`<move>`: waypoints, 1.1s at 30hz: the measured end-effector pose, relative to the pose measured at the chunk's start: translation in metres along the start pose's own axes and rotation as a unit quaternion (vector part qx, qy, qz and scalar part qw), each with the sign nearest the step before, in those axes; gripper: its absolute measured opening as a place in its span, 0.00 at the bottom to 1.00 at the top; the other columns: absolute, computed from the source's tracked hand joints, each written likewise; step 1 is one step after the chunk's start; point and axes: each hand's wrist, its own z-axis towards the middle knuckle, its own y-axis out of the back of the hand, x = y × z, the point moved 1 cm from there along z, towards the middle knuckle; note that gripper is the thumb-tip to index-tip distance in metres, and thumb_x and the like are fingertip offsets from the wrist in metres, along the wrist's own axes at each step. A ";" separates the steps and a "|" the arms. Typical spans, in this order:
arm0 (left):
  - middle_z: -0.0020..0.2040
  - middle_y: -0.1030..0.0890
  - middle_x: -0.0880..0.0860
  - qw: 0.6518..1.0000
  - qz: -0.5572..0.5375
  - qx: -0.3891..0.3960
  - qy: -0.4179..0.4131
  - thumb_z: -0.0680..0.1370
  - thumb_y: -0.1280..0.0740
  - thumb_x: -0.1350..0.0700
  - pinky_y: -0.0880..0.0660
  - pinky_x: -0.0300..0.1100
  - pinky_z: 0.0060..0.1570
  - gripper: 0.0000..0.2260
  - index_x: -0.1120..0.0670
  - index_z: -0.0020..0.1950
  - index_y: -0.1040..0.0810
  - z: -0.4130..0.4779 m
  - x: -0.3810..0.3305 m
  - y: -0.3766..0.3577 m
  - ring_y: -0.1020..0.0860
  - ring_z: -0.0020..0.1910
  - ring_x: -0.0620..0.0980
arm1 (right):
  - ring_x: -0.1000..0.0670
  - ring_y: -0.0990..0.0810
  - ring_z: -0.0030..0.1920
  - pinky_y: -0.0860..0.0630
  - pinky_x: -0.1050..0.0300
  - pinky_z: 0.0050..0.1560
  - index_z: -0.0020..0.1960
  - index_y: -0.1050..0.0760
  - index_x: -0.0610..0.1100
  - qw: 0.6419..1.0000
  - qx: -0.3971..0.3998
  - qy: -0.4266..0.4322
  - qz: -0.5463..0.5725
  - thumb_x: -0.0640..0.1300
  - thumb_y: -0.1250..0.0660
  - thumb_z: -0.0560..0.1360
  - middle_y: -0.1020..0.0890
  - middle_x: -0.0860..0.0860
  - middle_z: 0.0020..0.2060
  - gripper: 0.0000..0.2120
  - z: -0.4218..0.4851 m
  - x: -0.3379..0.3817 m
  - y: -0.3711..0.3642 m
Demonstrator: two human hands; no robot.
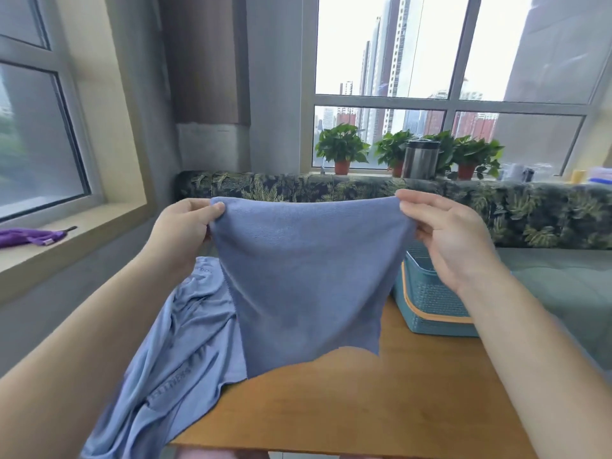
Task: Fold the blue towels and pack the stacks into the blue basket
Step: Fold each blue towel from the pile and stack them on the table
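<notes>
- Two top corners of the blue towel (308,276) are pinched, one in the left hand (185,230), one in the right hand (453,240); it hangs over the table (364,402).
- More blue cloth (172,352) lies heaped at the table's left edge, and the blue basket (430,303) stands at its right edge.
- I'd keep that top edge taut and match the corners squarely when folding.
</notes>
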 end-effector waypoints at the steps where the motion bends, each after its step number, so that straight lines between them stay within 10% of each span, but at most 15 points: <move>1: 0.40 0.17 0.52 1.000 0.000 -0.006 -0.014 0.79 0.29 0.56 0.22 0.39 0.33 0.06 0.56 0.53 0.18 0.000 -0.003 0.000 0.21 0.34 0.48 | 0.54 0.17 0.44 0.22 0.62 0.45 0.45 0.12 0.49 1.000 0.005 0.009 -0.004 0.37 0.28 0.75 0.12 0.50 0.43 0.09 -0.002 0.006 0.002; 4: 0.48 0.18 0.51 0.997 0.023 -0.040 -0.063 0.77 0.27 0.55 0.23 0.43 0.47 0.09 0.47 0.56 0.20 0.004 -0.007 0.001 0.22 0.42 0.48 | 0.54 0.17 0.45 0.22 0.59 0.47 0.47 0.12 0.48 0.999 0.004 0.024 -0.033 0.37 0.27 0.75 0.12 0.50 0.45 0.07 -0.002 0.018 0.010; 9: 0.36 0.17 0.42 0.993 0.094 0.006 -0.067 0.75 0.26 0.59 0.27 0.30 0.36 0.07 0.46 0.47 0.15 0.013 0.000 -0.011 0.23 0.32 0.36 | 0.65 0.17 0.43 0.25 0.72 0.41 0.53 0.14 0.51 0.982 0.001 0.021 -0.185 0.37 0.23 0.71 0.13 0.58 0.42 0.14 0.008 0.002 0.019; 13: 0.43 0.18 0.50 0.985 0.166 0.031 -0.033 0.71 0.23 0.64 0.20 0.44 0.43 0.13 0.48 0.50 0.16 0.025 0.024 -0.026 0.21 0.37 0.48 | 0.66 0.21 0.38 0.29 0.70 0.38 0.48 0.17 0.54 0.941 0.021 0.029 -0.338 0.37 0.24 0.72 0.18 0.62 0.42 0.13 0.024 -0.036 0.016; 19: 0.34 0.21 0.50 0.924 0.359 0.014 -0.131 0.75 0.27 0.60 0.31 0.39 0.33 0.04 0.53 0.42 0.19 0.055 0.046 -0.045 0.25 0.33 0.47 | 0.49 0.22 0.45 0.31 0.64 0.35 0.40 0.19 0.52 0.903 0.012 0.046 -0.426 0.40 0.29 0.77 0.19 0.45 0.49 0.10 0.070 -0.066 0.013; 24: 0.45 0.20 0.57 0.923 0.342 0.001 -0.175 0.77 0.30 0.61 0.30 0.42 0.41 0.03 0.54 0.44 0.19 0.067 0.035 -0.048 0.23 0.44 0.55 | 0.55 0.25 0.45 0.31 0.61 0.40 0.44 0.19 0.51 0.897 0.001 0.085 -0.433 0.41 0.32 0.79 0.23 0.55 0.49 0.07 0.072 -0.060 0.014; 29: 0.33 0.19 0.52 0.951 0.289 0.019 -0.108 0.80 0.34 0.60 0.30 0.36 0.26 0.06 0.51 0.46 0.23 0.021 0.066 -0.039 0.20 0.27 0.45 | 0.57 0.15 0.36 0.28 0.57 0.34 0.43 0.23 0.55 0.922 0.031 0.027 -0.384 0.42 0.33 0.80 0.17 0.57 0.39 0.10 0.023 -0.089 0.027; 33: 0.43 0.17 0.55 0.968 0.241 0.071 0.004 0.82 0.37 0.61 0.19 0.47 0.35 0.04 0.53 0.49 0.24 -0.036 0.149 -0.028 0.15 0.39 0.51 | 0.54 0.14 0.42 0.18 0.46 0.45 0.46 0.22 0.56 0.926 0.041 -0.046 -0.373 0.39 0.33 0.79 0.15 0.58 0.39 0.12 -0.044 -0.163 0.051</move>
